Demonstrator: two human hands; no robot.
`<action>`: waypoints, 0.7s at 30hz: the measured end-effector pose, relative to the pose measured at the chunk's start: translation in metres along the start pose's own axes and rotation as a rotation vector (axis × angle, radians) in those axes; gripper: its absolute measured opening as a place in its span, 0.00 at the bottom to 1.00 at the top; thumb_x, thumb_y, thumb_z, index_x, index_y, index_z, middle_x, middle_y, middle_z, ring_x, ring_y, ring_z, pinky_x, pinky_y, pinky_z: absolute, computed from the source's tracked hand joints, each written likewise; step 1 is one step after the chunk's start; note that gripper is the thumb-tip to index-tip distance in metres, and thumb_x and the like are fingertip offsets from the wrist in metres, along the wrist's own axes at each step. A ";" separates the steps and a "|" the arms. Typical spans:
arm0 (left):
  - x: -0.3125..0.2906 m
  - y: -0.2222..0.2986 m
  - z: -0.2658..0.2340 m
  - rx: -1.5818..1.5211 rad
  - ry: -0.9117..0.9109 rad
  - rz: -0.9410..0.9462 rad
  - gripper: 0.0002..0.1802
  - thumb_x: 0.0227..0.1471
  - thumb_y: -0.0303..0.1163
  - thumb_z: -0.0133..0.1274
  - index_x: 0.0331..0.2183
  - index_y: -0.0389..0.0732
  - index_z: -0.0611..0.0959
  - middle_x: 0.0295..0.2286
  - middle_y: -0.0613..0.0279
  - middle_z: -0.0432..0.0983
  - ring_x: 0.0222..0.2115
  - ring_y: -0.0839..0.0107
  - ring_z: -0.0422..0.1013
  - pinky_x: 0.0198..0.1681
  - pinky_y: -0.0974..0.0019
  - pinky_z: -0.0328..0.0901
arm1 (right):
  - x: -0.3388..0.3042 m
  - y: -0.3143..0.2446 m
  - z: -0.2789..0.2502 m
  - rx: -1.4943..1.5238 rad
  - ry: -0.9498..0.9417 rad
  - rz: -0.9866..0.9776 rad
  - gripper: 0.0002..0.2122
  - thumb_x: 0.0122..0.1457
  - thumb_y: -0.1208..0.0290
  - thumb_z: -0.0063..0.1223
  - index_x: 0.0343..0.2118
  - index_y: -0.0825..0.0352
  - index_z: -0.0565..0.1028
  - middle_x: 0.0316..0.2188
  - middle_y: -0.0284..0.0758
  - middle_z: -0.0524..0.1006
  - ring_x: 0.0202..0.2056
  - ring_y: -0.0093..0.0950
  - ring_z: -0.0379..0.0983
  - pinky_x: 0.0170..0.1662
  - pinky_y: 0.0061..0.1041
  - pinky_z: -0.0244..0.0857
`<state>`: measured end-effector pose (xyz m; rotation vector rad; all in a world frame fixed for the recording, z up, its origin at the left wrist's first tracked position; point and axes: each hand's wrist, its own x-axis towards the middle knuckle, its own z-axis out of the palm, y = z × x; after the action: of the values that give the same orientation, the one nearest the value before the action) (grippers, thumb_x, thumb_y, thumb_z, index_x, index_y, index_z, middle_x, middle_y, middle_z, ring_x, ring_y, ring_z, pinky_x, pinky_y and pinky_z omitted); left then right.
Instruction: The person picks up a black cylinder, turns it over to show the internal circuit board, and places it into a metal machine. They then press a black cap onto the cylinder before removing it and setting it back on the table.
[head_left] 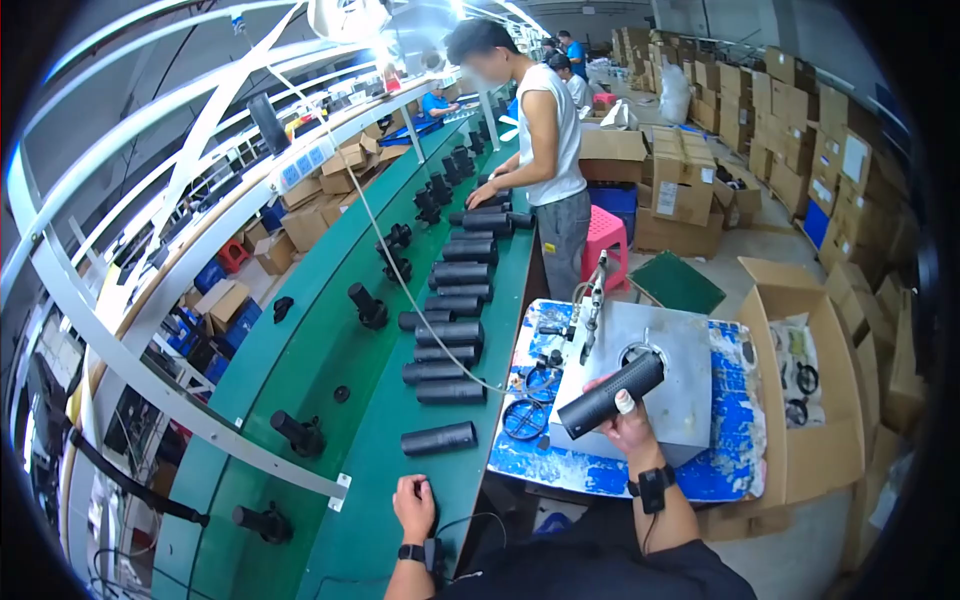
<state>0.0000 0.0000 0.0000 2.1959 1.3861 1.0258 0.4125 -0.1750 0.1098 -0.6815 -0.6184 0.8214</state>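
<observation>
My right hand (630, 430) is wrapped round a black cylindrical tube (612, 397), held tilted above the blue worn tabletop. White tape or a finger cover shows on one of its digits. Just behind the tube stands a grey metal box (690, 350) with a round opening (643, 355) in its top. My left hand (414, 505) rests on the green bench (370, 535), fingers curled in and nothing visible in them. Ahead of it lies a single black tube (438, 439). Beyond that, a row of similar tubes (450, 391) runs away along the bench.
Black flanged parts (298, 432) stand on the green conveyor (330, 390) at the left. A thin hose (385, 250) hangs across the bench. A co-worker (540, 130) handles tubes farther up. An open carton (830, 450) stands right of the blue table (735, 480). A white frame post (180, 395) crosses at left.
</observation>
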 end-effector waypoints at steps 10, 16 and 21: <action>-0.020 0.010 0.005 0.092 -0.025 0.052 0.04 0.57 0.29 0.61 0.37 0.44 0.84 0.35 0.60 0.80 0.34 0.59 0.76 0.40 0.56 0.68 | -0.019 -0.022 0.007 -0.080 -0.011 0.058 0.29 0.64 0.42 0.63 0.50 0.68 0.80 0.34 0.35 0.82 0.14 0.12 0.60 0.16 0.14 0.51; -0.012 0.006 0.012 0.019 -0.055 0.019 0.05 0.56 0.30 0.61 0.37 0.43 0.84 0.37 0.59 0.81 0.39 0.55 0.77 0.46 0.54 0.68 | -0.006 -0.027 0.002 -0.088 -0.009 0.134 0.35 0.61 0.32 0.60 0.50 0.67 0.80 0.29 0.30 0.80 0.15 0.13 0.61 0.16 0.14 0.52; -0.013 0.011 0.003 -0.033 -0.113 0.001 0.05 0.56 0.27 0.60 0.37 0.41 0.84 0.37 0.57 0.80 0.37 0.54 0.77 0.43 0.54 0.70 | -0.009 -0.016 0.004 0.056 0.094 0.101 0.36 0.66 0.32 0.51 0.58 0.64 0.74 0.40 0.34 0.82 0.19 0.14 0.66 0.18 0.14 0.54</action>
<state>0.0060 -0.0164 -0.0004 2.1947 1.3091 0.9036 0.4122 -0.1887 0.1224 -0.7006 -0.4779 0.8915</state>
